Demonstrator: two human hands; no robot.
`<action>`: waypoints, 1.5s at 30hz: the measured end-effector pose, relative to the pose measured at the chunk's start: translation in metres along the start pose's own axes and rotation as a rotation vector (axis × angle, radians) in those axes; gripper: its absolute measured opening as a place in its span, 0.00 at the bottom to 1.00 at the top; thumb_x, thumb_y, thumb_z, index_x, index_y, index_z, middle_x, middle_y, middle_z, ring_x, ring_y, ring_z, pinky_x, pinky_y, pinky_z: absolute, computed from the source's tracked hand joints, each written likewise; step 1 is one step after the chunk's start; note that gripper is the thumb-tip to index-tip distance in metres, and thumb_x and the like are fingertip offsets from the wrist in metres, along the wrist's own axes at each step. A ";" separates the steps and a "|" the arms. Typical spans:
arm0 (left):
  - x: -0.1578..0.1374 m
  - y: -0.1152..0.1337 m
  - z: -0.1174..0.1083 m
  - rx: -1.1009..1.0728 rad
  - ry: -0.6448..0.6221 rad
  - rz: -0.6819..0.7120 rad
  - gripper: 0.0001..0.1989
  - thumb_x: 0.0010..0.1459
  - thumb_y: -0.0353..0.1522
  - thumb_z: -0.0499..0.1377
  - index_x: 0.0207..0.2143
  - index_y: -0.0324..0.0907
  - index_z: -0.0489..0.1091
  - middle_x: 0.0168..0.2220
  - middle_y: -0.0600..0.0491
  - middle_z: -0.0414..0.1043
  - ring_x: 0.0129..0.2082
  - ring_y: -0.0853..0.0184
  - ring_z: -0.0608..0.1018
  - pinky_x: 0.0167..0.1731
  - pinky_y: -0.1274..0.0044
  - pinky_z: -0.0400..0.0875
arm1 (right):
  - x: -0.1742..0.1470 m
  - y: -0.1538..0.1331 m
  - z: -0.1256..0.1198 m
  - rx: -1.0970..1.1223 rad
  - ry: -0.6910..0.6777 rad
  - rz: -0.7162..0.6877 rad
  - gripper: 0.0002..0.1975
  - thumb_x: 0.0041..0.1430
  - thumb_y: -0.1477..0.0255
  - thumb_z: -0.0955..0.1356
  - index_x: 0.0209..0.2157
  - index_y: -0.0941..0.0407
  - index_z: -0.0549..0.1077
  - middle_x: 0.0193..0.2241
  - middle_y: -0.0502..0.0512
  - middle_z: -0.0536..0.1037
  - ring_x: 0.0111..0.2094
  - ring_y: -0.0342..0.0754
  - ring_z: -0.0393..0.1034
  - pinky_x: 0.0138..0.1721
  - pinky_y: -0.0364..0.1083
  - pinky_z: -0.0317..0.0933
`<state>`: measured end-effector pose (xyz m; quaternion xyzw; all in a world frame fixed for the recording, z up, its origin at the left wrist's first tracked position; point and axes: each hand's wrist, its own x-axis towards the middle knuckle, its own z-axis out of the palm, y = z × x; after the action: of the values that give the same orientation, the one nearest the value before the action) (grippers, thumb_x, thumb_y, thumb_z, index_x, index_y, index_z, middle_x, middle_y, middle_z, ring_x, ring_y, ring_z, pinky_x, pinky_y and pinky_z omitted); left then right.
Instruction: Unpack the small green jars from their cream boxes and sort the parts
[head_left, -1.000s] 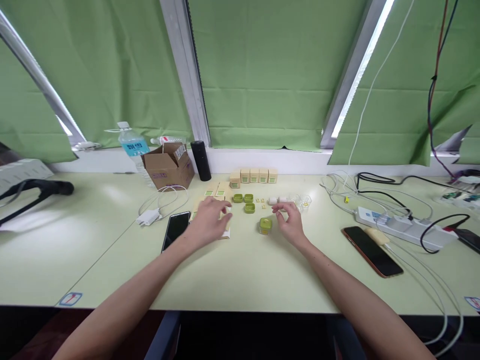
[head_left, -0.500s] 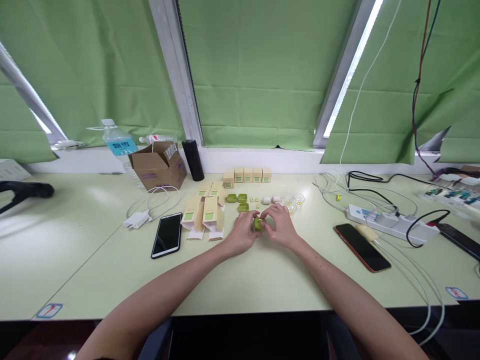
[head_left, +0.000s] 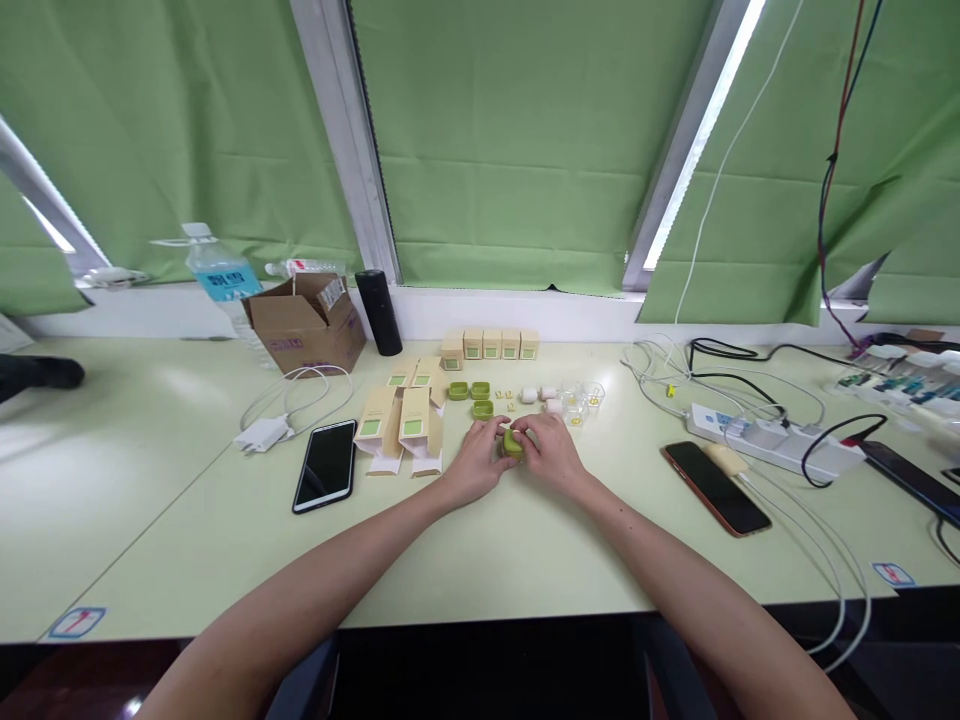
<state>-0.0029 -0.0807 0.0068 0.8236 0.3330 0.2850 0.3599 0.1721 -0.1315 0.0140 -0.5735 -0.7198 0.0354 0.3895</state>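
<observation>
A small green square container (head_left: 512, 444) sits between my hands just above or on the table; its far side is hidden by fingers. My left hand (head_left: 475, 460) has thumb and fingers closed on its left side. From the right, my right hand (head_left: 553, 455) presses its fingers against the container's top and side. Beyond them lie several green square cups, one of them the nearest green cup (head_left: 482, 410), and tiny pale yellow pieces (head_left: 504, 395). White cylinders (head_left: 529, 395) and clear plastic cups (head_left: 574, 405) stand behind my right hand.
Left of my hands lie opened cartons (head_left: 414, 420) and a phone (head_left: 326, 465). Small closed boxes (head_left: 491, 345) line the back, near a black cylinder (head_left: 379, 312) and a cardboard box (head_left: 307, 325). At right are another phone (head_left: 716, 488), a power strip (head_left: 776, 440) and loose cables.
The view has shifted slightly. My right hand's fingers have come down closer onto the green container, while my left hand keeps its hold.
</observation>
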 end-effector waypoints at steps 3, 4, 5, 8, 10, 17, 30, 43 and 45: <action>0.000 0.000 0.000 -0.012 0.006 -0.004 0.30 0.55 0.30 0.66 0.59 0.46 0.62 0.53 0.44 0.69 0.59 0.54 0.72 0.60 0.61 0.66 | 0.000 -0.002 -0.001 0.039 0.024 0.013 0.07 0.65 0.73 0.64 0.34 0.51 0.73 0.33 0.54 0.81 0.36 0.54 0.72 0.45 0.55 0.61; 0.000 -0.001 0.000 -0.018 0.010 -0.002 0.29 0.55 0.30 0.66 0.59 0.46 0.63 0.54 0.43 0.68 0.58 0.54 0.73 0.60 0.61 0.66 | 0.001 -0.003 -0.002 0.070 0.037 0.027 0.07 0.65 0.72 0.64 0.34 0.51 0.73 0.35 0.55 0.81 0.37 0.54 0.73 0.45 0.55 0.62; 0.000 -0.001 0.000 -0.024 0.015 0.000 0.29 0.55 0.30 0.67 0.59 0.46 0.63 0.54 0.43 0.68 0.58 0.54 0.73 0.60 0.61 0.66 | 0.001 -0.005 -0.004 0.111 0.053 0.047 0.07 0.65 0.72 0.64 0.34 0.51 0.73 0.36 0.55 0.82 0.38 0.54 0.73 0.45 0.55 0.63; 0.000 -0.001 0.001 -0.031 0.023 -0.004 0.30 0.55 0.31 0.67 0.59 0.46 0.64 0.54 0.42 0.68 0.58 0.52 0.73 0.59 0.60 0.67 | 0.002 -0.011 -0.008 0.268 0.118 0.124 0.07 0.66 0.67 0.64 0.35 0.51 0.74 0.37 0.55 0.82 0.38 0.53 0.75 0.42 0.53 0.66; -0.001 -0.001 0.001 -0.028 0.025 -0.004 0.30 0.54 0.31 0.67 0.59 0.46 0.64 0.53 0.41 0.69 0.59 0.51 0.73 0.59 0.59 0.67 | 0.003 -0.013 -0.009 0.377 0.163 0.177 0.08 0.65 0.64 0.65 0.35 0.51 0.74 0.36 0.54 0.82 0.38 0.52 0.75 0.42 0.52 0.68; -0.005 0.005 -0.005 0.004 0.066 0.141 0.34 0.59 0.35 0.63 0.66 0.49 0.56 0.62 0.42 0.64 0.65 0.52 0.65 0.64 0.59 0.62 | 0.006 -0.007 -0.010 0.604 0.245 0.303 0.14 0.61 0.55 0.69 0.33 0.52 0.73 0.33 0.54 0.80 0.35 0.52 0.74 0.40 0.51 0.70; -0.002 0.003 -0.008 -0.090 0.349 0.194 0.19 0.63 0.38 0.62 0.55 0.47 0.67 0.47 0.49 0.74 0.48 0.59 0.75 0.53 0.66 0.66 | 0.002 -0.016 -0.017 0.441 0.184 0.136 0.11 0.65 0.62 0.67 0.39 0.55 0.75 0.32 0.54 0.77 0.34 0.49 0.72 0.35 0.48 0.66; 0.005 -0.005 -0.006 -0.185 0.414 0.065 0.19 0.62 0.40 0.61 0.54 0.46 0.65 0.48 0.49 0.74 0.47 0.60 0.75 0.53 0.66 0.65 | 0.005 -0.020 -0.049 -0.308 -0.043 -0.066 0.06 0.57 0.78 0.68 0.30 0.55 0.78 0.29 0.53 0.77 0.30 0.47 0.69 0.35 0.46 0.57; 0.005 -0.006 -0.005 -0.183 0.406 0.042 0.19 0.62 0.39 0.61 0.54 0.46 0.65 0.49 0.49 0.74 0.49 0.59 0.75 0.54 0.65 0.63 | 0.009 -0.011 -0.076 -0.268 0.068 -0.001 0.07 0.60 0.76 0.67 0.32 0.55 0.79 0.30 0.53 0.77 0.29 0.46 0.68 0.33 0.44 0.58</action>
<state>-0.0051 -0.0716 0.0066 0.7200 0.3540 0.4815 0.3527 0.2089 -0.1572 0.0772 -0.6210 -0.7047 -0.0809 0.3335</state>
